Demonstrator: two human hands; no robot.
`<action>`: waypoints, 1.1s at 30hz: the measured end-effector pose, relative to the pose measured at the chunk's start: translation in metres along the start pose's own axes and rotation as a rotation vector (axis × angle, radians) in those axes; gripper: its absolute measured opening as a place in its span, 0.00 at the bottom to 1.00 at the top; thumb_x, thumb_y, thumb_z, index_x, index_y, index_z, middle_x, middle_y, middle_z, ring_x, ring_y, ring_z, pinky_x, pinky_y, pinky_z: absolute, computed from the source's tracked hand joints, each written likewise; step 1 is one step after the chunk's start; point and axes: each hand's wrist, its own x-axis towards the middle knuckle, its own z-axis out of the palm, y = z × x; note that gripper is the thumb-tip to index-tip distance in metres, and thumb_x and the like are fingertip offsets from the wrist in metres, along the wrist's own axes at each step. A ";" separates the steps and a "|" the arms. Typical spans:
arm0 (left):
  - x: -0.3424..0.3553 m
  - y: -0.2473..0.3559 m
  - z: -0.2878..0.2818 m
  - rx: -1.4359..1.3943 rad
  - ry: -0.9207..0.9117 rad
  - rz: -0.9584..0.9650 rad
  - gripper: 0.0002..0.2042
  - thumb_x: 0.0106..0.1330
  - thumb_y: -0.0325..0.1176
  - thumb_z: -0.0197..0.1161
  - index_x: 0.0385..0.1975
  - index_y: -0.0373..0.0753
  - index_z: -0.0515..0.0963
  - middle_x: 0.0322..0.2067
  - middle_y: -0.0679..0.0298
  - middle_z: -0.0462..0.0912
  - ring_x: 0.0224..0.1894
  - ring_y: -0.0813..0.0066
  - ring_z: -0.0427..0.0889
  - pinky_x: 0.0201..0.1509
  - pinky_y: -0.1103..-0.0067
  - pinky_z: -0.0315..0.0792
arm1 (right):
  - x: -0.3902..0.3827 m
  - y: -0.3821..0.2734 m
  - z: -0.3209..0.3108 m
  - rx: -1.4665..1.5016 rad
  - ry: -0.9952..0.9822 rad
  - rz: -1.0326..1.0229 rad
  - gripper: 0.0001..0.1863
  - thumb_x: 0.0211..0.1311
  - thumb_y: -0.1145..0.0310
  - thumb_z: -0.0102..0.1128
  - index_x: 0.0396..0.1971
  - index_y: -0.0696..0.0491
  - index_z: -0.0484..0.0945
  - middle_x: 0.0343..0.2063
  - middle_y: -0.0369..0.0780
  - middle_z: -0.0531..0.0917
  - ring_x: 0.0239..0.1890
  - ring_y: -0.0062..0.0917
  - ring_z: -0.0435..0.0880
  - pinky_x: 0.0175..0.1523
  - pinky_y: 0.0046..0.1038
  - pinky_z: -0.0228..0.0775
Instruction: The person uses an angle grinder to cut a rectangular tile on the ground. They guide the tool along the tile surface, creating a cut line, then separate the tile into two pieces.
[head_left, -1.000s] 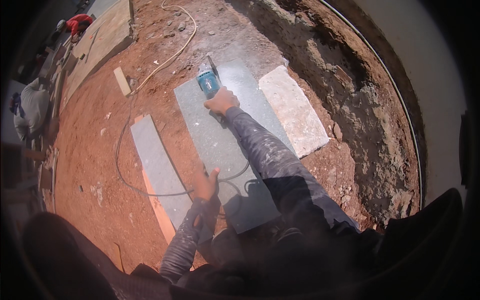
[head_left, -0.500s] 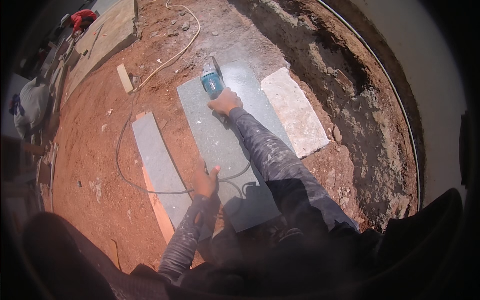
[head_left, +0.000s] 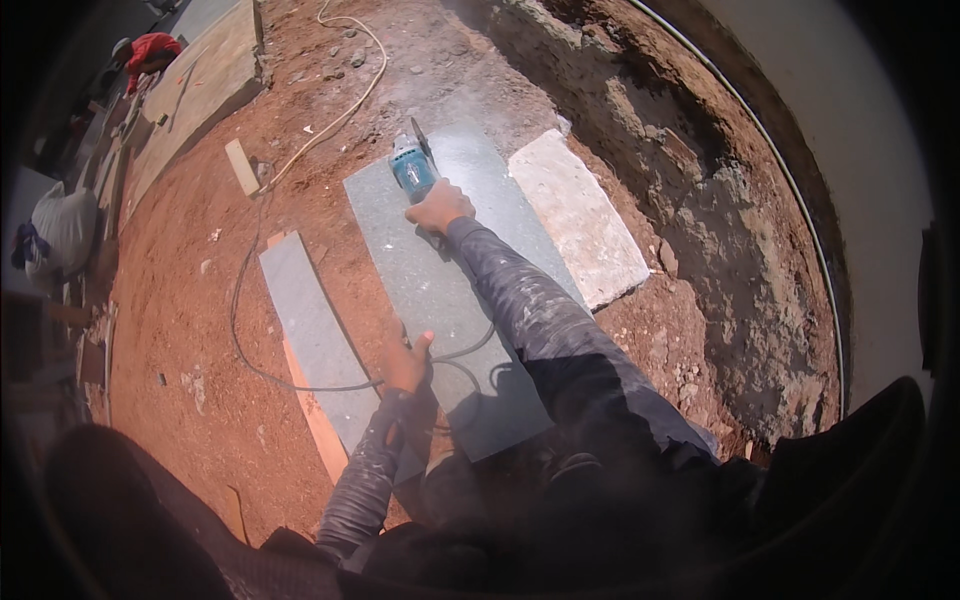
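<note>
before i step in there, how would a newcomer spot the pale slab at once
Find the rough earth ditch down the right side. To its left, just right of the wide grey slab, lies the pale slab. Its whitish face and uneven edges set it apart from that slab and the narrow grey slab farther left.

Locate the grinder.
The grinder sits upper-left of centre in the head view, in the right-hand grip, at the far end of the large grey slab.

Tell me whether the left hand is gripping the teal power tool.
No, the right hand grips the teal power tool, while the left hand is apart from it.
</note>
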 end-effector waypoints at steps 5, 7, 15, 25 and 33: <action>0.002 -0.002 0.000 -0.040 0.001 0.030 0.33 0.57 0.42 0.72 0.61 0.33 0.69 0.47 0.42 0.81 0.49 0.44 0.81 0.51 0.62 0.73 | -0.003 0.000 0.000 0.004 0.010 -0.005 0.39 0.42 0.53 0.73 0.54 0.60 0.74 0.50 0.50 0.83 0.53 0.40 0.84 0.57 0.35 0.76; 0.001 -0.002 0.001 -0.050 0.009 0.043 0.33 0.57 0.41 0.72 0.61 0.33 0.69 0.46 0.42 0.81 0.49 0.44 0.80 0.51 0.62 0.73 | -0.003 0.001 -0.001 0.004 0.012 -0.001 0.39 0.42 0.53 0.73 0.54 0.60 0.74 0.50 0.50 0.83 0.53 0.40 0.83 0.57 0.35 0.76; 0.002 -0.005 0.001 -0.025 0.014 0.036 0.33 0.57 0.41 0.72 0.61 0.33 0.69 0.46 0.42 0.81 0.50 0.43 0.81 0.52 0.62 0.73 | -0.009 0.001 -0.001 0.019 0.004 -0.003 0.39 0.43 0.53 0.72 0.55 0.60 0.73 0.50 0.50 0.82 0.54 0.41 0.83 0.58 0.35 0.75; 0.002 -0.005 0.002 -0.057 0.047 0.101 0.31 0.56 0.41 0.72 0.58 0.33 0.71 0.42 0.43 0.82 0.46 0.43 0.81 0.49 0.61 0.73 | -0.015 0.002 -0.006 0.028 -0.017 0.002 0.40 0.43 0.54 0.72 0.56 0.59 0.72 0.52 0.50 0.81 0.56 0.41 0.81 0.60 0.35 0.73; 0.005 -0.013 0.007 -0.067 0.045 0.118 0.31 0.56 0.42 0.73 0.56 0.30 0.71 0.43 0.42 0.81 0.46 0.43 0.81 0.49 0.62 0.73 | -0.016 0.006 -0.003 0.015 0.002 -0.001 0.38 0.44 0.54 0.72 0.54 0.60 0.75 0.51 0.51 0.82 0.54 0.41 0.83 0.59 0.35 0.74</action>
